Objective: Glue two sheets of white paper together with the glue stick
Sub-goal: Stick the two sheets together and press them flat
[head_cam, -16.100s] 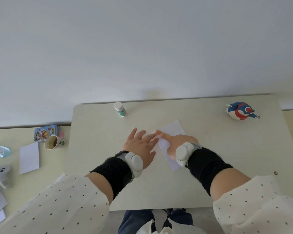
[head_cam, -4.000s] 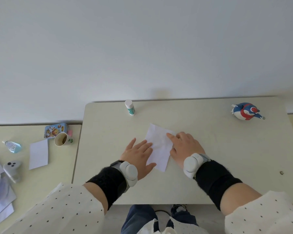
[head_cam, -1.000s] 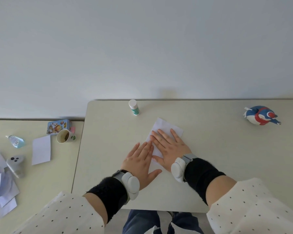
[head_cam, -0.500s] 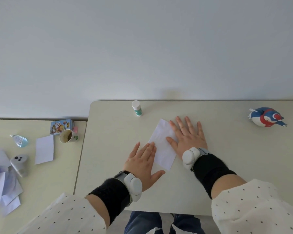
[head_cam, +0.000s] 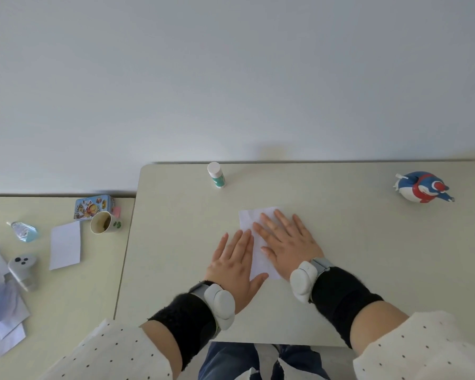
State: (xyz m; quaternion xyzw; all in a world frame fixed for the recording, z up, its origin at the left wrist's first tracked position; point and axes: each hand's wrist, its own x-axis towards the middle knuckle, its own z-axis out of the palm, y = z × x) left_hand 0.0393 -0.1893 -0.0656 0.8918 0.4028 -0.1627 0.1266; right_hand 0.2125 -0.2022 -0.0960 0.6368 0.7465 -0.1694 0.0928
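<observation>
The left hand (head_cam: 235, 260) is laid flat, fingers straight, on the pale rectangular table (head_cam: 354, 242), its thumb and inner edge touching the near left edge of the white paper sheets (head_cam: 254, 242). The right hand (head_cam: 287, 242) is spread flat, palm down, on top of the same sheets, covering their right part; nothing is gripped by either. Only the left strip and far corner of the paper are exposed. Farther back, well apart from both hands, the white-capped green glue stick (head_cam: 216, 175) is seen standing upright near the table's far edge.
</observation>
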